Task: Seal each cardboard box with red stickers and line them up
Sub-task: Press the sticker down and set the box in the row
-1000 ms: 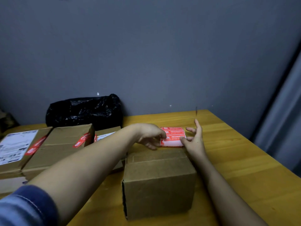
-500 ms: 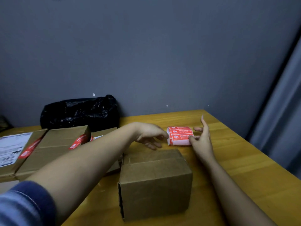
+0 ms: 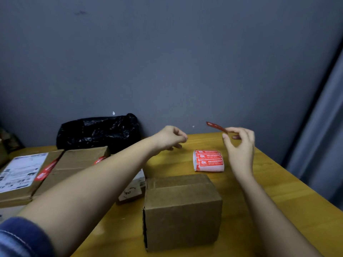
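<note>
Overhead, red sticker [image 3: 216, 126] pinched between right-hand fingertips [image 3: 225, 135], above stack [image 3: 208, 161].

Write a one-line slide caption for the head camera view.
Right hand holds a peeled red sticker above the sticker stack, the unsealed cardboard box waiting in front.

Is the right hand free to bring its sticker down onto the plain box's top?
Probably yes. The right hand holds a red sticker in the air behind the box, whose top is bare, and the left hand is off to the side.
</note>
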Demonstrator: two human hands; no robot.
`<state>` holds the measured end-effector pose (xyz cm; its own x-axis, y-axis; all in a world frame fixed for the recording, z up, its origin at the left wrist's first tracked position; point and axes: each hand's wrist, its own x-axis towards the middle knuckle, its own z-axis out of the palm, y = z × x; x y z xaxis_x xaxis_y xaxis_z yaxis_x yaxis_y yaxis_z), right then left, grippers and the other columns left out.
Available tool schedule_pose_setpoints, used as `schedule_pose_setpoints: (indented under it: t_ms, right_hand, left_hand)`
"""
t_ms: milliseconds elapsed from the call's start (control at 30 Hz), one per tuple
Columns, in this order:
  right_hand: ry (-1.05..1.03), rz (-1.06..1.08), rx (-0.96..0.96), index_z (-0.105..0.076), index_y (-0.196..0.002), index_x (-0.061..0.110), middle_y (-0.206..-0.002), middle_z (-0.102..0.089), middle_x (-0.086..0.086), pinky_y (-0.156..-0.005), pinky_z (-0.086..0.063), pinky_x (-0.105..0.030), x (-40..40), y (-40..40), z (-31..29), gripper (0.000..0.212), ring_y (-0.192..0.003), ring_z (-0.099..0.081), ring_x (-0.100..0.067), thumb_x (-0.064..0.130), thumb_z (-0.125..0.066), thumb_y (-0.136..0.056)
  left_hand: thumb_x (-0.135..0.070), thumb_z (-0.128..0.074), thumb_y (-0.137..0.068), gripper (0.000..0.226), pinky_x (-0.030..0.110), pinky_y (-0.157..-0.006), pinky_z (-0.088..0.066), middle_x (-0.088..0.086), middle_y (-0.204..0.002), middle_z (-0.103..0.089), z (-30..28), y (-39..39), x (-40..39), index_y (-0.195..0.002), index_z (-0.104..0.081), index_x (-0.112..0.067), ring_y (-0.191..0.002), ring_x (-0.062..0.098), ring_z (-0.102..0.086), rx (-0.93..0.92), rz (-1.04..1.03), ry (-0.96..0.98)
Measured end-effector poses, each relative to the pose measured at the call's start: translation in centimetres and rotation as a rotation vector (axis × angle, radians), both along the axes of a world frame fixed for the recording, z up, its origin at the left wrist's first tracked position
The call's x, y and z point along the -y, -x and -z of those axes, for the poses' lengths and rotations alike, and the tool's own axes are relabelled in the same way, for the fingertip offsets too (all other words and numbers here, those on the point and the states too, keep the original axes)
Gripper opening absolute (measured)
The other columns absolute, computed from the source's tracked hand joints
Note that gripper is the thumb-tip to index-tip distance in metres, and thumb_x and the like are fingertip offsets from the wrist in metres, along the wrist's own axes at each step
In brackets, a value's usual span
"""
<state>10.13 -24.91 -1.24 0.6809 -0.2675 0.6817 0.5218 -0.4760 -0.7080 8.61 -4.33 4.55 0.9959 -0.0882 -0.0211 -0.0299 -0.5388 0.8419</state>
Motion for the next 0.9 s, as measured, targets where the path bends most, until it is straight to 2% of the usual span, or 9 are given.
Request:
schedule_pose_setpoints:
  t_ms: [100,167,267,367,500,600,667,800,900]
  right_hand:
    - [-0.002,-0.125,0.034,-0.065,-0.091,0.021,-0.096,-0.061,0.003,-0.076,-0.042,-0.008,-0.9,1.5,-2.9,0.01,-0.083,-0.058,-0.003,0.012,-0.067,-0.087]
    - [-0.037,-0.221,0.028,-0.066,-0.088,0.018,-0.087,-0.065,0.008,-0.071,-0.042,-0.007,-1.7,2.6,-4.5,0.009,-0.076,-0.058,0.003,0.009,-0.067,-0.087]
    - [-0.046,-0.31,0.021,-0.067,-0.087,0.015,-0.083,-0.066,0.013,-0.07,-0.042,-0.007,-2.6,4.2,-5.7,0.007,-0.074,-0.058,0.004,0.008,-0.067,-0.086]
    - [-0.063,-0.378,0.01,-0.068,-0.086,0.014,-0.082,-0.066,0.011,-0.071,-0.042,-0.008,-3.3,5.8,-6.4,0.007,-0.074,-0.057,0.004,0.007,-0.067,-0.086]
    - [-0.076,-0.421,-0.028,-0.067,-0.084,0.018,-0.08,-0.066,0.013,-0.07,-0.043,-0.009,-4.0,7.6,-7.0,0.011,-0.072,-0.057,0.007,0.008,-0.067,-0.086]
    - [-0.125,-0.459,-0.081,-0.068,-0.083,0.018,-0.079,-0.065,0.011,-0.067,-0.045,-0.01,-4.4,8.9,-7.3,0.009,-0.068,-0.055,0.007,0.009,-0.067,-0.086]
    - [-0.114,-0.46,-0.129,-0.068,-0.083,0.016,-0.079,-0.066,0.009,-0.064,-0.045,-0.01,-4.4,9.7,-7.3,0.006,-0.068,-0.056,0.005,0.011,-0.067,-0.086]
    - [-0.02,-0.443,-0.209,-0.068,-0.078,0.017,-0.079,-0.068,0.002,-0.066,-0.05,-0.019,-4.4,11.1,-6.8,0.007,-0.071,-0.06,-0.004,0.016,-0.07,-0.085]
    - [0.077,-0.432,-0.323,-0.068,-0.08,0.017,-0.081,-0.068,-0.003,-0.066,-0.053,-0.022,-4.0,11.6,-6.3,0.006,-0.079,-0.064,-0.014,0.019,-0.069,-0.086]
  left_hand:
    - [-0.014,-0.061,-0.089,0.014,0.01,-0.054,-0.042,0.001,-0.089,-0.065,-1.2,0.9,-0.4,-0.102,-0.065,-0.007,-0.074,0.01,-0.06,0.185,-0.058,0.033]
    - [-0.016,-0.066,-0.087,0.015,0.009,-0.062,-0.043,-0.006,-0.079,-0.064,-1.8,1.9,-1.0,-0.101,-0.068,-0.01,-0.071,0.004,-0.058,0.328,-0.094,0.011]
    - [-0.022,-0.072,-0.082,0.012,0.012,-0.073,-0.043,-0.011,-0.077,-0.066,-2.4,4.0,-1.6,-0.093,-0.069,-0.02,-0.071,-0.001,-0.059,0.47,-0.115,0.017]
    - [-0.027,-0.075,-0.079,0.011,0.011,-0.068,-0.045,-0.011,-0.075,-0.067,-2.7,6.3,-1.9,-0.087,-0.07,-0.021,-0.066,-0.001,-0.058,0.529,-0.168,0.084]
    - [-0.024,-0.071,-0.083,0.011,0.025,-0.074,-0.05,-0.005,-0.075,-0.068,-3.0,8.5,-2.1,-0.074,-0.067,-0.018,-0.074,0.014,-0.065,0.576,-0.209,0.104]
    - [-0.025,-0.068,-0.086,0.015,0.014,-0.064,-0.045,-0.008,-0.068,-0.065,-3.3,9.9,-2.5,-0.074,-0.065,-0.017,-0.062,0.002,-0.06,0.581,-0.222,0.101]
    - [-0.028,-0.066,-0.087,0.018,0.015,-0.062,-0.042,-0.01,-0.063,-0.063,-3.2,10.9,-2.8,-0.074,-0.065,-0.015,-0.058,-0.001,-0.056,0.553,-0.235,0.076]
    - [-0.037,-0.06,-0.088,0.023,0.03,-0.067,-0.046,-0.01,-0.067,-0.063,-2.4,12.9,-2.6,-0.071,-0.06,-0.022,-0.065,0.006,-0.057,0.529,-0.301,-0.12]
    - [-0.04,-0.056,-0.09,0.022,0.029,-0.064,-0.046,-0.01,-0.075,-0.064,-2.1,14.3,-2.1,-0.073,-0.056,-0.025,-0.073,0.008,-0.058,0.514,-0.329,-0.366]
